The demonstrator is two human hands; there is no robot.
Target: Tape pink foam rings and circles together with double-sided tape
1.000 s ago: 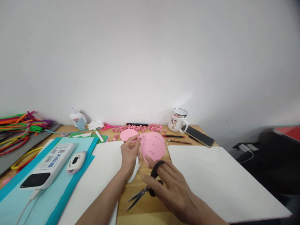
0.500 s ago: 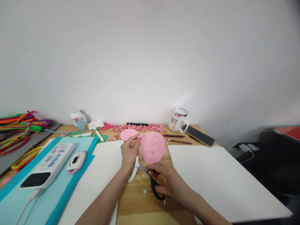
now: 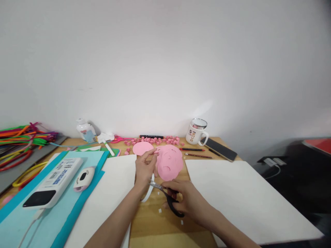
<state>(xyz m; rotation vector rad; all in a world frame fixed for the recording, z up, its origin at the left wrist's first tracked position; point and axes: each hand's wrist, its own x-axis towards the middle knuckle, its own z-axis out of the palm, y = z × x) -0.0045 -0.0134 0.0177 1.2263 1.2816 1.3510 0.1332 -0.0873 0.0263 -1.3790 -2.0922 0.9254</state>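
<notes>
My right hand [image 3: 190,199] grips a pair of scissors [image 3: 172,205] with black handles, a finger and thumb in the loops. Their metal blades point left, across a narrow white strip [image 3: 148,193] that curves down beside my left wrist. My left hand [image 3: 145,168] is closed around the strip's upper end, thumb and fingers bent toward each other; the exact grip is partly hidden. Just beyond both hands lies a pink scalloped paper shape [image 3: 169,163] with curved slits or marks. A pink paper oval [image 3: 142,148] lies past my left fingertips.
Small white bits [image 3: 159,210] are scattered on the wooden tabletop [image 3: 155,230]. Crumpled pink pieces [image 3: 170,140], a marker [image 3: 151,136], a mug [image 3: 196,132] and a phone [image 3: 219,150] stand or lie at the back. White boards [image 3: 240,196] flank the hands; a power bank [image 3: 54,182] lies left.
The scissor blades have come closer together across the white strip, and their handles have swung slightly up and right. My left hand has shifted a little to the right.
</notes>
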